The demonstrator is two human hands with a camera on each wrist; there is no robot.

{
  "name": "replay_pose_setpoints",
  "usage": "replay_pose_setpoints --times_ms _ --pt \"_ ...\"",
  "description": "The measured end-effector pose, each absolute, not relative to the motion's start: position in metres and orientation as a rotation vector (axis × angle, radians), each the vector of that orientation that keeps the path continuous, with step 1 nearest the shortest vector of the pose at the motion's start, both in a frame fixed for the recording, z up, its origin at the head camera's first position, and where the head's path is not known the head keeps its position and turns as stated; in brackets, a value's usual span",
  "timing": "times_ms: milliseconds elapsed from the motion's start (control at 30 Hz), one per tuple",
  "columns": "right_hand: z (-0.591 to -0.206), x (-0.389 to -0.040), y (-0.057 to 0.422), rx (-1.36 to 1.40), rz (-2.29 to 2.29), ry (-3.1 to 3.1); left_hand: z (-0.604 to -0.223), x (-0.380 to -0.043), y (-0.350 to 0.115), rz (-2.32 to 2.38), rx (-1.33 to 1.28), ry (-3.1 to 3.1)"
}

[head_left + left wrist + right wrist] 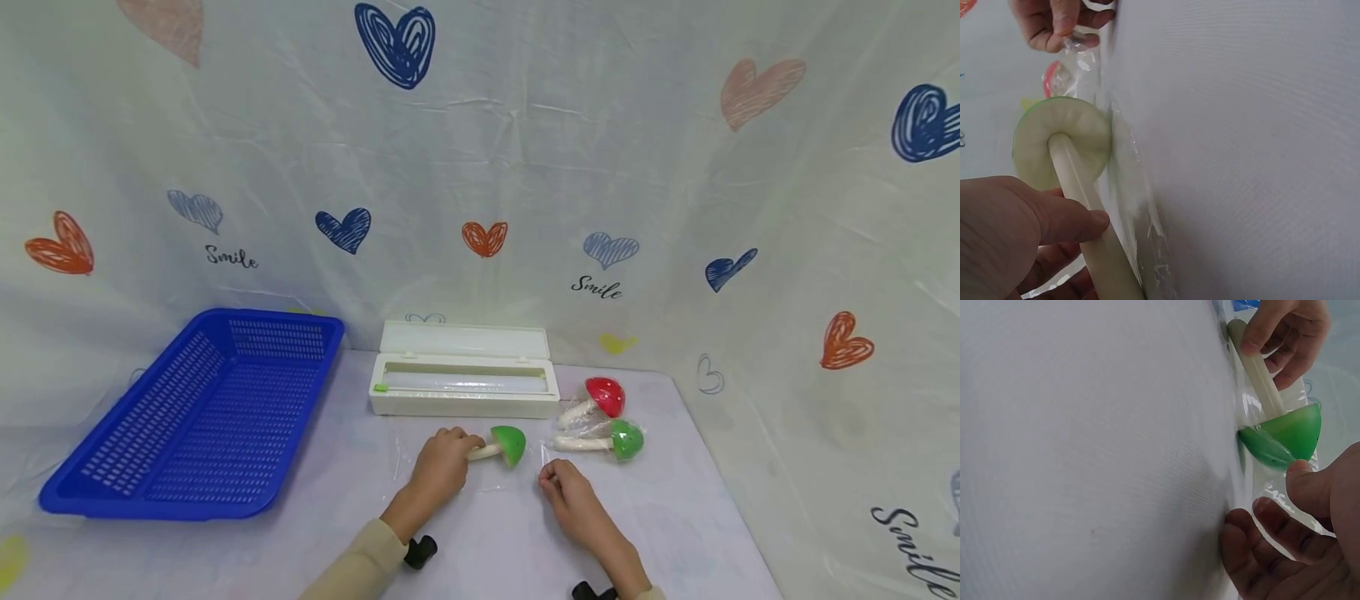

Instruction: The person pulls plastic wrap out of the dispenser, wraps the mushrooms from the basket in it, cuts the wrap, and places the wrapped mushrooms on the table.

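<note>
My left hand (444,463) pinches the pale stem of a green-capped toy mushroom (508,446) between thumb and fingers. The mushroom lies on its side over a sheet of clear cling film (1154,234), its cap toward the right. Just right of the cap is my right hand (572,497), palm turned inward. In the left wrist view, its thumb and fingers (1063,22) pinch a bunched edge of the film, which runs toward the cap. Behind both hands stands a white cling film dispenser (463,406), lid raised, with a roll inside.
Two film-wrapped toy mushrooms lie at the right, one with a red cap (606,396), the other with a green cap (627,440). A blue plastic basket (303,467) stands at the left. A heart-printed curtain (480,167) hangs behind the white-covered table (675,533).
</note>
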State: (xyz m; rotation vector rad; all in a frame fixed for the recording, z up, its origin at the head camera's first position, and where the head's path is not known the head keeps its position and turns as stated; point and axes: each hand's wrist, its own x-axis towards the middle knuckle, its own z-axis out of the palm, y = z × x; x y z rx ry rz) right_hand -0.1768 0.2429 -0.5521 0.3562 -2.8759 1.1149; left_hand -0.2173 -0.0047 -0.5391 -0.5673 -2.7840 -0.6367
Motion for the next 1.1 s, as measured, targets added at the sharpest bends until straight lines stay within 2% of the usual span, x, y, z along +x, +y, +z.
replay_pose_setpoints --times_ms 167,433,867,1100 --pt "-0.546 -0.182 0.24 0.275 1.189 -2.771 -0.54 -0.218 -0.004 -0.591 -0.58 -2.771" --pt "-0.536 -0.198 0.231 0.342 1.262 -2.501 -0.537 -0.219 -0.004 -0.513 -0.622 -2.772" --pt "-0.529 -0.23 0.192 0.841 1.115 -2.482 -0.536 -0.219 -0.004 -0.417 -0.707 -2.842" --pt "-0.528 -0.235 0.183 0.865 1.102 -2.492 -0.538 -0.221 -0.009 -0.462 -0.729 -2.813"
